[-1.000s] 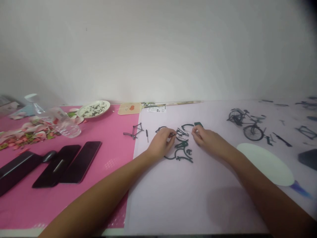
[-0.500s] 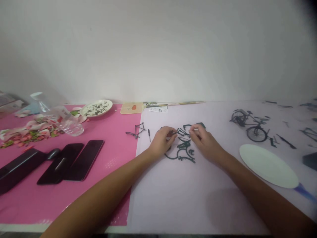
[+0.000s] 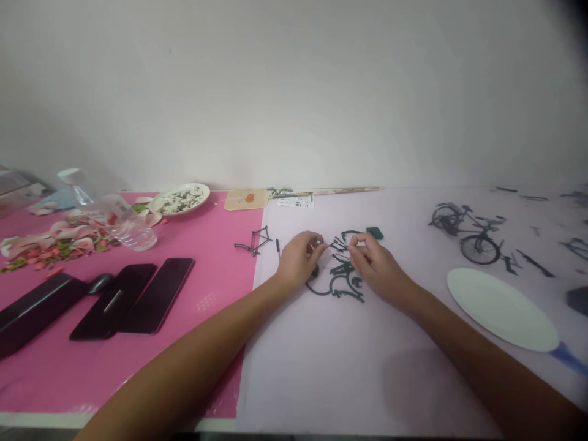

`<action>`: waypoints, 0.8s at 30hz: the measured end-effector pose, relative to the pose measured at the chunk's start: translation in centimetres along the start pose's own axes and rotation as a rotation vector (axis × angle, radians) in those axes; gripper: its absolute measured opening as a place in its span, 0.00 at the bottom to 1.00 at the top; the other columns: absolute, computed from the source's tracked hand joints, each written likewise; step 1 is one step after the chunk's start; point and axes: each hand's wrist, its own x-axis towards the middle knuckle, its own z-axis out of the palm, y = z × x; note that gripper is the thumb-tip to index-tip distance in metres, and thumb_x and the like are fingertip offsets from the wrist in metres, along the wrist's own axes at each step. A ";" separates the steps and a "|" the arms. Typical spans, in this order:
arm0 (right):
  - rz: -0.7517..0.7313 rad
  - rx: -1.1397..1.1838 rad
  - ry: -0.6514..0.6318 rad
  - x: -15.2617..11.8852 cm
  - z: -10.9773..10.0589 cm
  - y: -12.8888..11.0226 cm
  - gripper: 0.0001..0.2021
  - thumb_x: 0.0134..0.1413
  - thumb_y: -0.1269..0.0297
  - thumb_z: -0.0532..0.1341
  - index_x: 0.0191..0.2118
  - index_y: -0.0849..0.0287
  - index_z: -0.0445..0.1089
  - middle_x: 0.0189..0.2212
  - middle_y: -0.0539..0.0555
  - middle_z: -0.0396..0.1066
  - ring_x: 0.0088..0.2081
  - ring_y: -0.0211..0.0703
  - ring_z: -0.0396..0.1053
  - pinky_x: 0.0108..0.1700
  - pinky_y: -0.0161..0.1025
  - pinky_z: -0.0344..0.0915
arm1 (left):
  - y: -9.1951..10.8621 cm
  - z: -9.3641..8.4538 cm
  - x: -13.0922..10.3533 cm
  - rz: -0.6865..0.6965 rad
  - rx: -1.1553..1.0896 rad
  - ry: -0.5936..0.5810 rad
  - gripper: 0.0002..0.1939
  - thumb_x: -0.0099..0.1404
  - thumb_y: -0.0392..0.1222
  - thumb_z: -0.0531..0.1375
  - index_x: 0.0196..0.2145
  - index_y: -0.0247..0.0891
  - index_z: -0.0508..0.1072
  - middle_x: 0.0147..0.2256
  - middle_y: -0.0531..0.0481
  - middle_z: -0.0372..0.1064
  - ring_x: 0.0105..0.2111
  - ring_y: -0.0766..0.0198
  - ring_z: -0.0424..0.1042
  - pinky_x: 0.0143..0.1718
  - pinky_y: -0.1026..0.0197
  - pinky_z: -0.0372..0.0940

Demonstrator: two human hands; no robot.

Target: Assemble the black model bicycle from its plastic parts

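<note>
My left hand (image 3: 297, 260) is closed in a pinch around a small dark part (image 3: 318, 241), mostly covered by the fingers. Facing it, my right hand (image 3: 377, 263) also has its fingertips pinched together; whatever they hold is too small to make out. Thin dark model parts (image 3: 339, 244) lie between the two hands. Just below them are dark green curved pieces (image 3: 346, 285) on the white sheet. A small dark green block (image 3: 375, 233) sits behind the right hand. Left of my left hand lie a miniature bicycle frame (image 3: 254, 241) and a short dark stick-like tool (image 3: 277, 246).
A miniature bicycle (image 3: 468, 229) and a white oval plate (image 3: 503, 309) are at right, with loose dark parts around. On the pink side lie two phones (image 3: 156, 294), a long black case (image 3: 39, 309), a tilted clear bottle (image 3: 131, 229), artificial petals (image 3: 76, 236) and a filled dish (image 3: 206, 195).
Both hands stay close together over the parts, with the fingers shifting slightly. More of the green block shows behind my right hand. The whole view has moved a little.
</note>
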 end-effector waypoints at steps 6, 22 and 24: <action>-0.003 0.009 0.005 0.1 0.3 0.4 0.14 0.73 0.46 0.51 0.45 0.50 0.59 0.22 0.43 0.59 0.23 0.38 0.55 0.26 0.36 0.54 | 0.6 -0.1 -0.1 0.084 -0.027 -0.034 0.08 0.73 0.46 0.61 0.44 0.39 0.75 0.38 0.49 0.74 0.36 0.64 0.71 0.38 0.61 0.67; 0.258 0.534 0.122 0.9 0.7 0.4 0.21 0.59 0.39 0.66 0.43 0.49 0.62 0.30 0.47 0.72 0.25 0.35 0.63 0.22 0.30 0.53 | 0.1 0.1 -0.2 0.248 -0.001 -0.007 0.07 0.74 0.43 0.60 0.41 0.39 0.76 0.36 0.47 0.75 0.37 0.62 0.73 0.40 0.59 0.69; 0.310 0.573 0.123 1.0 0.7 0.2 0.22 0.56 0.40 0.69 0.43 0.50 0.63 0.30 0.47 0.73 0.24 0.35 0.63 0.20 0.29 0.50 | 0.0 0.2 -0.3 0.275 0.000 -0.039 0.06 0.74 0.42 0.60 0.41 0.39 0.76 0.37 0.47 0.75 0.38 0.61 0.73 0.40 0.59 0.70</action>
